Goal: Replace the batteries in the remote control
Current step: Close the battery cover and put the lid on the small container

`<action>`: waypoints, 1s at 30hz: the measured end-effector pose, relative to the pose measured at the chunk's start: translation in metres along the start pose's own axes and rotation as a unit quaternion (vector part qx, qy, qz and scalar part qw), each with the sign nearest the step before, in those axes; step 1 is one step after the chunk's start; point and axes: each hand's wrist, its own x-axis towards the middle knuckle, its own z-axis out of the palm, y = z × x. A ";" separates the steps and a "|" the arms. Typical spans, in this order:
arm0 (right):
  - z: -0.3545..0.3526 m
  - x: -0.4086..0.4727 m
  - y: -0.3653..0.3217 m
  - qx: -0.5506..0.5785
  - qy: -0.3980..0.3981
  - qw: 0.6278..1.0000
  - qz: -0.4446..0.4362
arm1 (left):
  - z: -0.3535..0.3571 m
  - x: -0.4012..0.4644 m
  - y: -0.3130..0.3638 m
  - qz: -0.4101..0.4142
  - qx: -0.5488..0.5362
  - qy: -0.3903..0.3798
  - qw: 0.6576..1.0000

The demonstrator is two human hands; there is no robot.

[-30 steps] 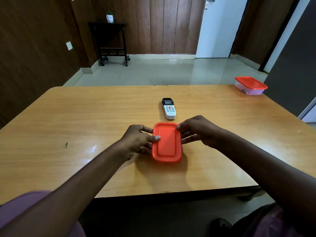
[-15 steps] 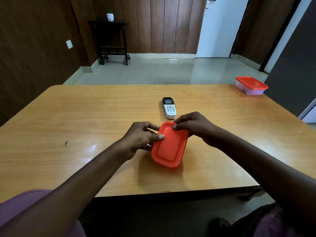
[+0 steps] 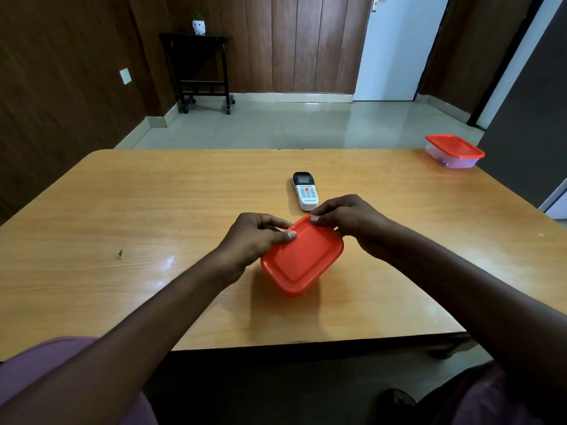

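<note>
Person is sitting at a wooden table [image 3: 122,210], both hands working on a small container with an orange lid [image 3: 302,256]. The container is sitting tilted on the near middle of the table, far end raised. Left hand [image 3: 254,237] is gripping the lid's left edge, thumb pressing on top, fingers curled around the side. Right hand [image 3: 349,219] is pinching the far right corner of the lid, fingertips on the rim. Can't tell whether the lid is coming off the box. Remote control [image 3: 305,191] is lying face up, buttons showing, just beyond the hands, not being touched. Second orange-lidded container [image 3: 454,151] is sitting shut at the far right corner of the table, well apart. Dark side table [image 3: 199,65] with a small white pot [image 3: 198,26] is standing against the back wall.
</note>
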 end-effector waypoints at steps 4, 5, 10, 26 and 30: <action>-0.004 0.002 0.001 0.016 0.025 0.999 0.042 | -0.009 0.008 -0.007 -0.027 0.009 0.057 0.998; -0.006 0.002 0.001 0.014 0.018 0.998 0.050 | -0.011 0.009 -0.008 -0.030 0.001 0.068 0.997; -0.007 -0.001 0.007 -0.091 -0.006 0.996 0.021 | -0.010 0.010 -0.010 0.001 -0.005 0.086 0.996; -0.002 -0.005 -0.004 -0.171 0.010 0.985 -0.004 | -0.006 0.011 -0.014 0.028 -0.012 0.141 0.990; -0.003 -0.006 -0.001 -0.145 -0.006 0.989 -0.009 | -0.007 0.012 -0.016 0.012 -0.008 0.130 0.991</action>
